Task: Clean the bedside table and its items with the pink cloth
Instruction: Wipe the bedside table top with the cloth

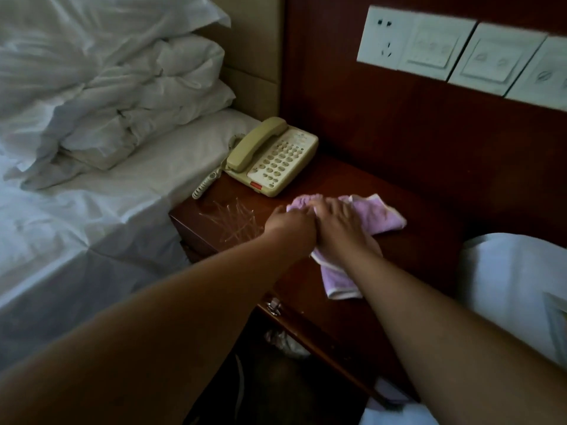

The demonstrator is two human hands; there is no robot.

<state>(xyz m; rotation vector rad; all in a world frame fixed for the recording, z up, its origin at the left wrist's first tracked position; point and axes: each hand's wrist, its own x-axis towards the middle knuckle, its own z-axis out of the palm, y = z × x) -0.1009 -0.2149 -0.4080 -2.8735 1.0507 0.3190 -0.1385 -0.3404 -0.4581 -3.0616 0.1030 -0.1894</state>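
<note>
Hands [336,223] [290,223] pressed side by side on pink cloth [380,216].

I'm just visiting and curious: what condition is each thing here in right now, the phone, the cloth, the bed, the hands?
Telephone: handset on its cradle, standing on the table's back corner.
Pink cloth: crumpled, lying on the table under both hands.
Bedside table: top streaked near the front left corner.
Left hand: fingers curled on the cloth.
Right hand: pressing flat on the cloth.
Bedding: rumpled and piled.
Wall socket: nothing plugged in.
</note>
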